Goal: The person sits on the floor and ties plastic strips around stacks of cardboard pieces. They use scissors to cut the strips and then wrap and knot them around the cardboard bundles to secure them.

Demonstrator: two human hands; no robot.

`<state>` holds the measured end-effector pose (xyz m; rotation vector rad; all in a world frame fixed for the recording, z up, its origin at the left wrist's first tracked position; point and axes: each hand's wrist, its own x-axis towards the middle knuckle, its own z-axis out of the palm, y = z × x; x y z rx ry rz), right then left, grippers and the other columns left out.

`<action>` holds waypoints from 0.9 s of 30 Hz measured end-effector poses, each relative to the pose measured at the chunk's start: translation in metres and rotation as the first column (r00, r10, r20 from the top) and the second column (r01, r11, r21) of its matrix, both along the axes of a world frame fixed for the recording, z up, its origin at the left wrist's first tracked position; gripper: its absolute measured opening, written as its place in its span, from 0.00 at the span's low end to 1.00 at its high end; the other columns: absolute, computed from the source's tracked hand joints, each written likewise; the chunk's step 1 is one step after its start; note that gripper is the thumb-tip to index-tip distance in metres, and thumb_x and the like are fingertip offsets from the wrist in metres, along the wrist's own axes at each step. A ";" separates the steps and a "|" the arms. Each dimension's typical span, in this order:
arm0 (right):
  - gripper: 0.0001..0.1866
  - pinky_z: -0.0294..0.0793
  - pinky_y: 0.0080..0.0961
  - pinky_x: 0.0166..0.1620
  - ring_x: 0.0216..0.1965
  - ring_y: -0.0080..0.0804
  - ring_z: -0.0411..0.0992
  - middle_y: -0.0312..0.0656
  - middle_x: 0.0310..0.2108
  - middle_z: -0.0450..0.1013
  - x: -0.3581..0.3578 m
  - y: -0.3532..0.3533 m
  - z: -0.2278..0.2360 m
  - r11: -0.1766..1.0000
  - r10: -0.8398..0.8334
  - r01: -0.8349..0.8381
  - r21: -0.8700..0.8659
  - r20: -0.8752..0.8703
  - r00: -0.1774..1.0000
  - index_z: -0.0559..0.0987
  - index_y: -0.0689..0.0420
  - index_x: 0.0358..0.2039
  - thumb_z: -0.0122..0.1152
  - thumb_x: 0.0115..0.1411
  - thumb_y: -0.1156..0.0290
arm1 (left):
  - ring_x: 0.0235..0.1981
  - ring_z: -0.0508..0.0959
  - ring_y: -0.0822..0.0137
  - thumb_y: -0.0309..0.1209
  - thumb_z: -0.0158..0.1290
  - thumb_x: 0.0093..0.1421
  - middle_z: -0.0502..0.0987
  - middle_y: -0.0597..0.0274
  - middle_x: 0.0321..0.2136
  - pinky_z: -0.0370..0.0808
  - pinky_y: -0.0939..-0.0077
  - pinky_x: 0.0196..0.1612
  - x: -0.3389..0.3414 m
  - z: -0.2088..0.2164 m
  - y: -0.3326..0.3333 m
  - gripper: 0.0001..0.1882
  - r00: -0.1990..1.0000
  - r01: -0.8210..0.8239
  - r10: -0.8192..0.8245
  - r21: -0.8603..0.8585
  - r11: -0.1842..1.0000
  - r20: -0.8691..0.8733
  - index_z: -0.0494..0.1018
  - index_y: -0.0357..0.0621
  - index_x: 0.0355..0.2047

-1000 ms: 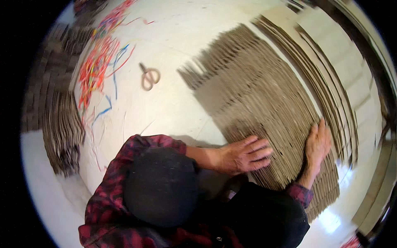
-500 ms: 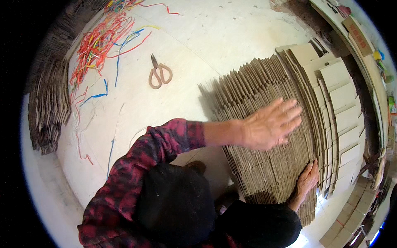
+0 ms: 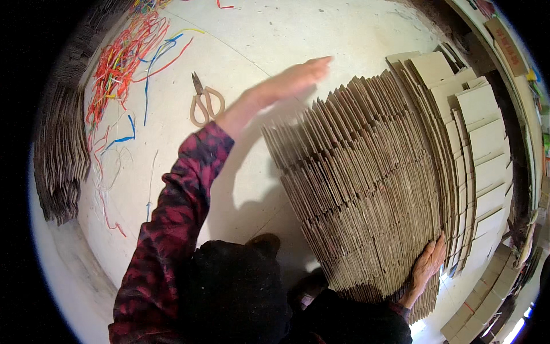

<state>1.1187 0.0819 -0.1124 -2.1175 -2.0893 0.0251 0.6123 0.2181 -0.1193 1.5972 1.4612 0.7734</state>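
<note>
A long row of brown cardboard sheets point(image 3: 366, 166) stands on edge, packed tightly, to my right. My right hand point(image 3: 428, 261) lies against its near right side with the fingers stretched out, holding nothing. Off the far left end of the row, my left hand point(image 3: 301, 77) is in the air above the pale floor. It is a little blurred, seen nearly edge-on, with its fingers extended and nothing in them. Scissors point(image 3: 200, 103) with tan handles lie on the floor beside my left wrist, blades pointing away.
Red, blue, yellow and white plastic strips point(image 3: 129, 63) lie tangled at the far left. A dark cardboard stack point(image 3: 60, 143) stands at the left edge. Lighter flat cardboard pieces point(image 3: 484, 143) lean beyond the row on the right. A shelf edge point(image 3: 524, 114) runs along the far right.
My left hand has swung left and away from above the cardboard row to over the floor. My right hand keeps its place on the row. The view has shifted slightly.
</note>
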 end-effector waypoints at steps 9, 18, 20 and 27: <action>0.31 0.58 0.42 0.55 0.50 0.51 0.63 0.53 0.48 0.67 0.005 0.002 0.001 0.999 0.023 -0.023 -0.028 -0.022 0.999 0.63 0.59 0.60 0.31 0.68 0.49 | 0.68 0.42 0.54 0.61 0.21 0.64 0.42 0.47 0.66 0.45 0.64 0.68 0.034 -0.055 0.056 0.41 0.887 0.199 -0.086 -0.207 0.958 0.454 0.43 0.41 0.66; 0.31 0.54 0.43 0.60 0.57 0.54 0.59 0.56 0.57 0.62 0.004 0.004 0.008 0.986 0.014 -0.018 -0.164 -0.025 1.000 0.59 0.59 0.63 0.32 0.67 0.52 | 0.68 0.42 0.55 0.59 0.22 0.65 0.44 0.51 0.67 0.45 0.58 0.68 0.045 -0.085 0.095 0.39 0.843 0.267 -0.184 -0.098 0.959 0.505 0.42 0.47 0.67; 0.31 0.53 0.43 0.60 0.57 0.54 0.59 0.57 0.57 0.61 0.007 0.003 0.008 0.987 0.006 -0.007 -0.159 -0.011 1.000 0.60 0.59 0.62 0.32 0.67 0.51 | 0.68 0.45 0.56 0.58 0.22 0.66 0.46 0.52 0.66 0.46 0.61 0.68 0.059 -0.100 0.105 0.37 0.863 0.272 -0.255 0.025 0.962 0.435 0.43 0.47 0.67; 0.32 0.57 0.43 0.56 0.52 0.54 0.63 0.56 0.51 0.65 0.006 0.001 -0.008 0.999 -0.011 0.010 -0.039 -0.030 0.999 0.63 0.59 0.60 0.30 0.67 0.48 | 0.66 0.50 0.54 0.50 0.34 0.65 0.51 0.49 0.65 0.47 0.61 0.67 0.047 -0.060 0.108 0.35 0.952 0.160 -0.185 0.120 0.980 0.243 0.48 0.40 0.65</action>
